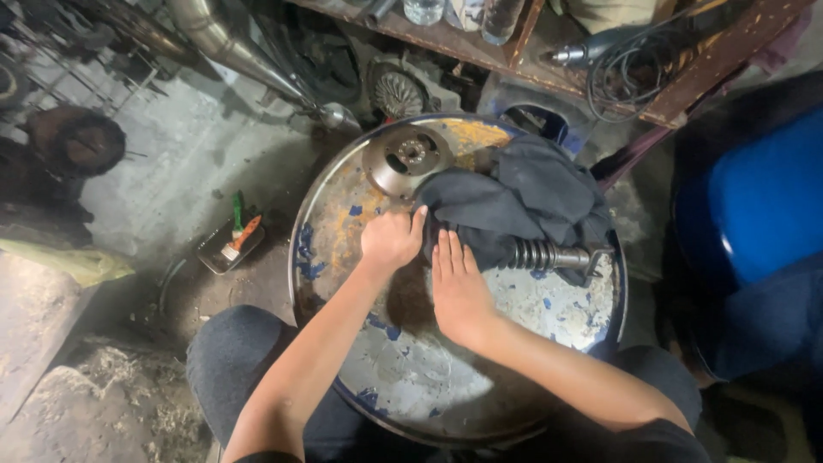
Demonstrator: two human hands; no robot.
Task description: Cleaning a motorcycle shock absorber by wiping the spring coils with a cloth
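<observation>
A round drum top (446,377) with worn blue paint serves as a work surface between my knees. On it lies a dark grey cloth (523,201) draped over a metal part whose coil spring and shaft (549,255) stick out to the right. My left hand (392,240) is curled at the cloth's near left edge, thumb touching the fabric. My right hand (459,287) lies flat with fingers straight, fingertips at the cloth's lower edge. A round metal disc with holes (406,159) sits at the drum's far side, beside the cloth.
A small tray with brushes (231,242) lies on the concrete floor to the left. A metal pipe (231,47) slants at the top. A wooden shelf (549,51) holds bottles, a drill and cables. A blue barrel (754,197) stands at the right.
</observation>
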